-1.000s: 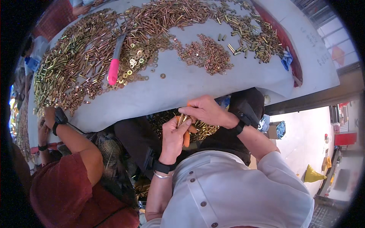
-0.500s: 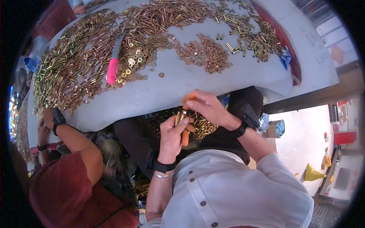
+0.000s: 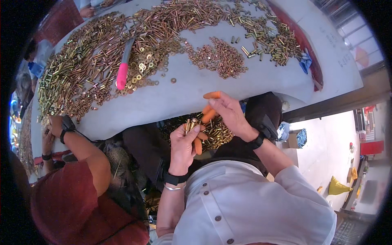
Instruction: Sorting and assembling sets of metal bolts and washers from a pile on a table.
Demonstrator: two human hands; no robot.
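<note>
My left hand (image 3: 185, 143) is closed around a small bundle of brass-coloured bolts (image 3: 190, 125), with orange finger covers on its fingertips. My right hand (image 3: 226, 111) hovers just above and to the right, fingers spread, orange covers on the thumb and fingers, holding nothing that I can see. Below both hands lies a heap of brass bolts in my lap (image 3: 212, 136). Each wrist carries a black watch or band.
A grey table (image 3: 261, 81) ahead is strewn with brass bolts (image 3: 81, 77), washers (image 3: 143, 69) and nuts (image 3: 220, 57). A pink-handled tool (image 3: 122, 73) lies on it. A person in a red shirt (image 3: 77, 204) sits at my left, hand at the table edge.
My right hand has lifted off the bundle in my left hand and moved up and to the right, opening its fingers. The left hand stays put.
</note>
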